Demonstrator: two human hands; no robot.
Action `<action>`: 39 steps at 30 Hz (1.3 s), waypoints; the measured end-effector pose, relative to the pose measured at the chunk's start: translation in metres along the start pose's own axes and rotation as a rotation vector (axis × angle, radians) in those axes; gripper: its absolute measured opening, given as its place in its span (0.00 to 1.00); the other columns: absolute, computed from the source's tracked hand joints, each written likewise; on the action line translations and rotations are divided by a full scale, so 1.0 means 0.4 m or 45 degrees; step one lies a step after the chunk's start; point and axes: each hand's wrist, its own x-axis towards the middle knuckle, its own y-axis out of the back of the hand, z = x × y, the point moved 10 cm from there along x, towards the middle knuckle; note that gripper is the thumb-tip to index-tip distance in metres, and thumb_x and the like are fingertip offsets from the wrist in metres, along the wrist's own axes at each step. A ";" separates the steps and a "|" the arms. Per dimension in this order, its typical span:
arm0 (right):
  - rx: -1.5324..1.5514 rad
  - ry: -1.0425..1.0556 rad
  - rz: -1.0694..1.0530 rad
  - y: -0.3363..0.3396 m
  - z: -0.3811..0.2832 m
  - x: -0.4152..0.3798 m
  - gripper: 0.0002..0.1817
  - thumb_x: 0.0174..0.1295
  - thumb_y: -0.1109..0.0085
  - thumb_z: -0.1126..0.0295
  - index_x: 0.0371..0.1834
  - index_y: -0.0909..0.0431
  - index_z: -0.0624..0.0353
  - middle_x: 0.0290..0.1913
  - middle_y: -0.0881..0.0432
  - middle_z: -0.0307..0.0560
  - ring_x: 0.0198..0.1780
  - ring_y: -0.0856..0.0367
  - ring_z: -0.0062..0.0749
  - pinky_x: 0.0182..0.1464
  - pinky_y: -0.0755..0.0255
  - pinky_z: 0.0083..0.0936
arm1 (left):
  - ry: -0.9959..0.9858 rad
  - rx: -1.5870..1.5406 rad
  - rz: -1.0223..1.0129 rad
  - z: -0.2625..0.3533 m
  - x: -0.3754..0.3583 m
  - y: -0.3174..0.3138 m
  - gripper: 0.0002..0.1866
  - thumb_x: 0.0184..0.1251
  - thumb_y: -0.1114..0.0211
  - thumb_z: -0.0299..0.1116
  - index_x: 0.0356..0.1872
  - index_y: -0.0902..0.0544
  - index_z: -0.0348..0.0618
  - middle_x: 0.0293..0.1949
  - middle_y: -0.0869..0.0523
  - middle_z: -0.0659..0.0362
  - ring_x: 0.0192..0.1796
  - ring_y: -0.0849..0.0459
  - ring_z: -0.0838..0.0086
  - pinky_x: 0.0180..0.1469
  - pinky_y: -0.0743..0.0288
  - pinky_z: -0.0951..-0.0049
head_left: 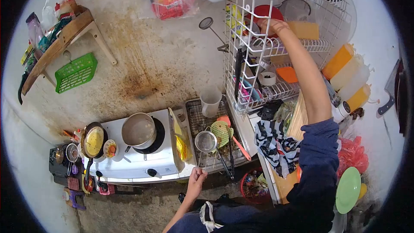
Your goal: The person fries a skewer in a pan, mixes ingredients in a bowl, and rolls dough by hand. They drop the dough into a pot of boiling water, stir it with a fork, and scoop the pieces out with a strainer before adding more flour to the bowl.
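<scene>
My right hand [274, 26] reaches up into the white wire dish rack [254, 45]. It overlaps a red bowl [268, 12] there, and rack wires partly cover its fingers. Beside it are a yellow packet [233, 19] and a tan block-like container [304, 30]. Low at the counter's front edge, my left hand [197, 181] is closed; I cannot tell what is in its fingers, though a thin pale line rises from them. Just above it, a small round strainer [205, 141] rests on the wire tray, near a green slotted skimmer [221, 131] and a coral spatula [239, 144].
A white stove [138, 164] carries a saucepan [139, 130] and a frying pan [93, 141] with yellow contents. A clear jug [211, 101] stands on the tray's back end. Sauce bottles [345, 67] line the right wall, near a hanging knife [389, 90]. Below is a red waste basket [255, 185].
</scene>
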 end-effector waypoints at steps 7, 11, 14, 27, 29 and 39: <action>-0.602 0.178 -0.324 -0.078 -0.032 0.006 0.06 0.54 0.64 0.74 0.31 0.34 0.54 0.29 0.32 0.38 0.27 0.33 0.21 0.26 0.36 0.20 | -0.024 0.003 0.024 0.005 -0.002 0.012 0.09 0.59 0.48 0.23 0.28 0.41 0.45 0.28 0.32 0.63 0.32 0.35 0.80 0.36 0.40 0.82; 0.280 -0.318 -0.087 -0.028 0.028 -0.010 0.06 0.55 0.64 0.74 0.27 0.34 0.54 0.23 0.34 0.36 0.24 0.33 0.20 0.24 0.36 0.16 | -0.036 0.030 -0.005 0.009 -0.004 0.004 0.09 0.59 0.49 0.23 0.28 0.41 0.45 0.28 0.32 0.63 0.32 0.35 0.80 0.36 0.40 0.82; 1.152 -0.812 0.176 -0.027 0.111 -0.068 0.07 0.55 0.64 0.73 0.24 0.34 0.53 0.17 0.37 0.34 0.21 0.32 0.18 0.23 0.36 0.12 | -0.022 0.012 -0.012 0.002 -0.005 0.004 0.09 0.59 0.49 0.23 0.28 0.41 0.45 0.28 0.32 0.63 0.32 0.35 0.80 0.35 0.40 0.82; 1.523 -1.202 0.462 -0.076 0.146 -0.101 0.10 0.50 0.56 0.70 0.30 0.23 0.56 0.33 0.20 0.49 0.38 0.22 0.39 0.42 0.30 0.31 | -0.028 0.048 0.011 0.010 -0.025 0.013 0.09 0.58 0.50 0.21 0.28 0.41 0.45 0.29 0.32 0.63 0.31 0.36 0.81 0.34 0.41 0.82; 1.394 -1.249 0.572 -0.054 0.152 -0.123 0.10 0.50 0.56 0.71 0.29 0.23 0.56 0.33 0.20 0.50 0.38 0.22 0.38 0.42 0.30 0.31 | -0.025 0.030 0.015 0.009 -0.026 0.012 0.09 0.59 0.50 0.22 0.28 0.41 0.45 0.29 0.32 0.63 0.31 0.36 0.82 0.34 0.41 0.83; 1.036 -1.311 0.535 -0.023 0.154 -0.145 0.06 0.46 0.53 0.72 0.22 0.24 0.50 0.27 0.21 0.41 0.33 0.22 0.33 0.34 0.30 0.33 | -0.011 -0.028 -0.032 -0.011 -0.041 0.005 0.09 0.60 0.49 0.23 0.27 0.41 0.46 0.28 0.33 0.64 0.31 0.37 0.82 0.35 0.41 0.83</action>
